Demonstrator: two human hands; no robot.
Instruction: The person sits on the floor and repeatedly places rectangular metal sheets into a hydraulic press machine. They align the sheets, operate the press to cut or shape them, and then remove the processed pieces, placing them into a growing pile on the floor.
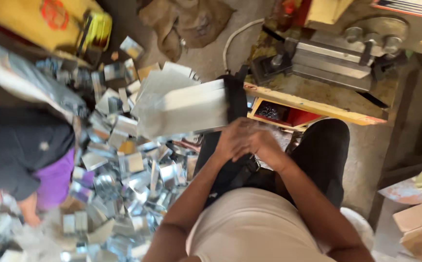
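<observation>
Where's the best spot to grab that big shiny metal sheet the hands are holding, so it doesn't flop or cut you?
Probably its near end, where the left hand and right hand meet it. The metal sheet sticks out flat to the left, away from the body, so come from the body side, gripping the flat faces rather than the thin edges.

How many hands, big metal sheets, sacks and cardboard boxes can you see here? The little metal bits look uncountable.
Hands, clasped on the sheet: 2, left hand, right hand
Large metal sheet: 1
Burlap sack: 1
Cardboard boxes: 2
Total: 6
Small metal pieces: too many to count.
</observation>
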